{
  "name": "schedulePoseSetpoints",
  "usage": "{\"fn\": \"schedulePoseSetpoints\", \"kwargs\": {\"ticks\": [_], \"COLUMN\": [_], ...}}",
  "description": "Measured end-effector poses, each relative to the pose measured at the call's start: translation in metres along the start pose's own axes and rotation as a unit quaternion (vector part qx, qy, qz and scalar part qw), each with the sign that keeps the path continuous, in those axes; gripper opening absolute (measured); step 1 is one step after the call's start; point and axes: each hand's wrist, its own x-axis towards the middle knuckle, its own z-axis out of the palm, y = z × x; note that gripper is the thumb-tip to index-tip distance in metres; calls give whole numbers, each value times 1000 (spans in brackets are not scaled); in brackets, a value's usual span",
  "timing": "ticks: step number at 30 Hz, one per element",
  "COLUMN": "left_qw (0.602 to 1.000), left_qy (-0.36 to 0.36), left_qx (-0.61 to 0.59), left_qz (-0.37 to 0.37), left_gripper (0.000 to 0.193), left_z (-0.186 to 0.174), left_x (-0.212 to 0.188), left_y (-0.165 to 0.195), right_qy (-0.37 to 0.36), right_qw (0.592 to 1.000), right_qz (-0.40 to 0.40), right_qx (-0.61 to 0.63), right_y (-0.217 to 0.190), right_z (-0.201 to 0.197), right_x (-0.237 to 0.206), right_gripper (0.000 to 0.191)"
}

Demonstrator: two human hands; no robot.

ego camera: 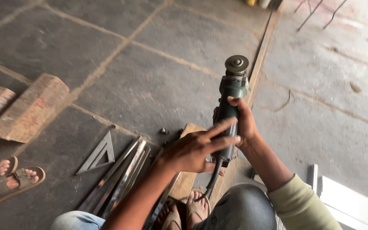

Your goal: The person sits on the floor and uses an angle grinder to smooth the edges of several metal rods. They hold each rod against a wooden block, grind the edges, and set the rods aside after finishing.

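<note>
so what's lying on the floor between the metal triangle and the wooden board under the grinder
In the head view, a bundle of long metal strips lies between the metal triangle and the wooden board, running diagonally.

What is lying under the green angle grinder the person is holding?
Below the green angle grinder lies a pale wooden board on the stone floor. The left hand and right hand cover most of it.

We held the green angle grinder (pixel 231 100) upright in our right hand (pixel 242 121), our left hand (pixel 194 149) open against its rear, above steel strips (pixel 122 179).
</note>
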Motion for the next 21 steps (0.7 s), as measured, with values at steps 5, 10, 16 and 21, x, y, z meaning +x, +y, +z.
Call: {"fn": "schedulePoseSetpoints", "kwargs": {"ticks": [5,10,16,21], "left_qw": [997,994,989,838], "left_qy": [48,89,132,0], "left_qx": [-46,16,11,-506], "left_qz": [-35,-59,-70,-205], "left_gripper": [108,104,103,125], "left_z": [-58,-79,-98,-96], "left_x": [-5,-16,-50,-81], "left_y": [44,66,76,61], "right_qy": [-13,-50,-63,0], "right_qw": [1000,998,997,1000], "right_qz": [-13,16,14,8], "right_qx": [25,18,34,23], "right_y": [-30,-29,2,40], "right_z": [58,103,117,103], "right_x": [-5,-7,2,11], "right_gripper": [43,44,45,46]}}
